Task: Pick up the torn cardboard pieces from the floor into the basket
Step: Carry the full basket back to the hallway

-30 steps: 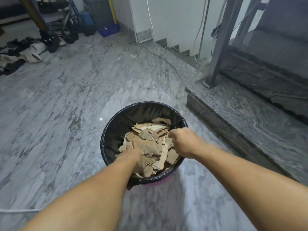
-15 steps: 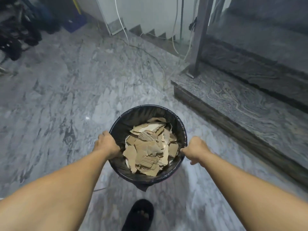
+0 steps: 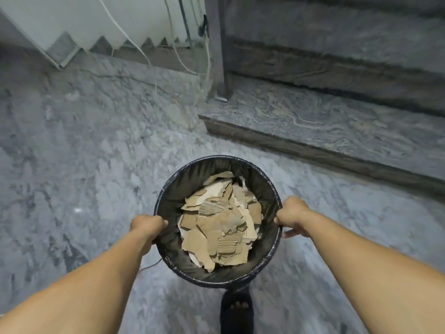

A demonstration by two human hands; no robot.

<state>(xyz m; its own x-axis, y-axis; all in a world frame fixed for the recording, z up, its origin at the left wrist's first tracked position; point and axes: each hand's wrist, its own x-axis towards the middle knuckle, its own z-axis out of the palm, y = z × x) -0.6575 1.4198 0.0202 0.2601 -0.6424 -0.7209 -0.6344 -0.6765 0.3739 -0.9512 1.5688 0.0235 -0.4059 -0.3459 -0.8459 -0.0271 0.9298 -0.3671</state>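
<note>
A round basket lined with a black bag sits at the centre, piled with torn cardboard pieces. The left hand grips its rim at 9 o'clock, fingers curled over the edge; the right hand clasps the rim at 3 o'clock, fingers wrapped around it. A foot in a black slipper shows at 6 o'clock on the grey marble floor. A stone step lies at 1 o'clock, white cables at 12
</note>
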